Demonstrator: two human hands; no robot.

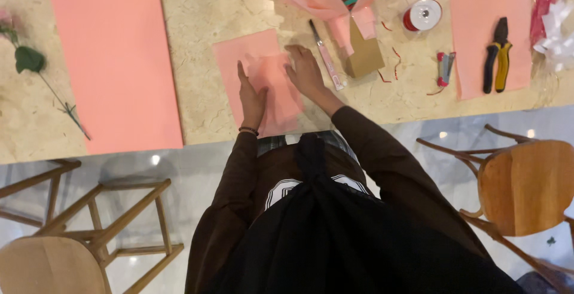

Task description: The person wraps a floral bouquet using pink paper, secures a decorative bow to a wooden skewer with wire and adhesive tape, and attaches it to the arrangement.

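Pink paper sheet [263,78] lies flat under both hands [281,84], beside a brown box [365,55].

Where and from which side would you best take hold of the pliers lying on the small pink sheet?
Grip the pliers around both black-and-yellow handles, near their middle, coming from above. They lie flat with the dark jaws pointing away from the person and the handles nearest the table edge, so the handles are probably the easiest part to reach and wrap the fingers around. Neither hand is near them now.

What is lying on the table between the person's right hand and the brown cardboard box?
In the head view, a slim craft knife with a pink handle lies between the right hand and the brown cardboard box, on the beige marble table.
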